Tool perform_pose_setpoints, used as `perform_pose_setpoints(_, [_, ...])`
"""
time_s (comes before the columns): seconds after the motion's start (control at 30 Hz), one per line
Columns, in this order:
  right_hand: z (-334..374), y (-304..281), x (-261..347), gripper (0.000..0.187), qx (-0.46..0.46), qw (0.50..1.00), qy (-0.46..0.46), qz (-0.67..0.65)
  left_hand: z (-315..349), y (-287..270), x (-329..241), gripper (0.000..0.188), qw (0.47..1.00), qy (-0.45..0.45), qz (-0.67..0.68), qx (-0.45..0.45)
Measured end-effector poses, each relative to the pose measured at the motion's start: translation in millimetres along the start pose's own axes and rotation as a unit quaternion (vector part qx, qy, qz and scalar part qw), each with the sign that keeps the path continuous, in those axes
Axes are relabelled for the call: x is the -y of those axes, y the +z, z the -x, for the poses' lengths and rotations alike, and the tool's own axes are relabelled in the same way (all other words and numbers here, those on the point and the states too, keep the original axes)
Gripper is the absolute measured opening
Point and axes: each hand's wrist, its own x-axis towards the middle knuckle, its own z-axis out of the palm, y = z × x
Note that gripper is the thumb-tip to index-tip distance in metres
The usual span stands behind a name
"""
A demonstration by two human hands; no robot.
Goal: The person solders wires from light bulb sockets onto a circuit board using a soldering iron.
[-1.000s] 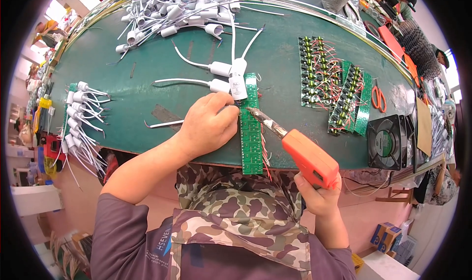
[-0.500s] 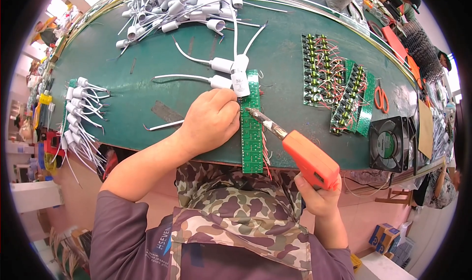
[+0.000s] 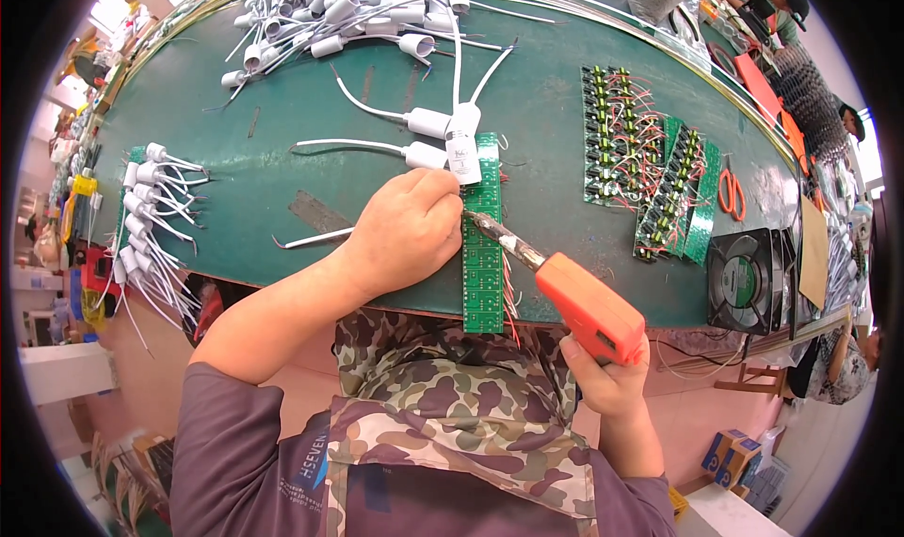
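My right hand grips an orange soldering gun by its lower end. The gun's metal tip reaches the left edge of a long green circuit board, right beside my left fingertips. My left hand is closed at that edge, its fingers pressed together; what they pinch is hidden. A white cable with a dark end comes out from under this hand. Just beyond it, white cylindrical lamp holders with cables lie by the board, and one lamp holder lies over the board's far part.
A heap of white cabled lamp holders covers the far table. More sit on a board at the left. At the right lie populated circuit boards, orange-handled scissors and a black fan. Another person is at the far right.
The soldering gun has shifted slightly left, its tip closer to my left fingers at the board's edge. My left hand stays in nearly the same place.
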Motion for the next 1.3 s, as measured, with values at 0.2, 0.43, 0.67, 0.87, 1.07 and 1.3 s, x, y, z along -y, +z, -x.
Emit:
perform_pose_setpoints(0.2, [1.2,2.1,0.5,0.045,-0.006,0.999,0.024,-0.028,-1.0,0.2,-0.2,0.015,1.0,-0.002,-0.009,0.004])
perform_pose_setpoints(0.43, [-3.7,1.1,5.9,0.046,-0.001,1.0,0.007,-0.021,-1.3,0.6,-0.9,0.015,1.0,-0.006,-0.005,0.003])
perform_pose_setpoints(0.67, [4.4,-2.1,8.0,0.04,-0.025,0.998,0.048,-0.035,1.0,0.6,0.9,0.015,1.0,-0.008,-0.002,0.002])
perform_pose_setpoints(0.87, [13.4,-7.1,5.0,0.037,-0.062,0.997,0.051,-0.018,1.9,-1.0,-0.4,0.015,1.0,-0.012,0.0,0.006])
perform_pose_setpoints(1.07, [8.3,-6.3,4.0,0.043,-0.021,1.0,-0.013,0.001,1.8,-0.5,-0.4,0.016,1.0,-0.01,0.0,0.01])
perform_pose_setpoints(1.3, [3.7,-1.4,10.6,0.039,-0.042,0.998,0.045,-0.031,0.6,0.3,-1.1,0.015,1.0,-0.005,-0.005,0.0])
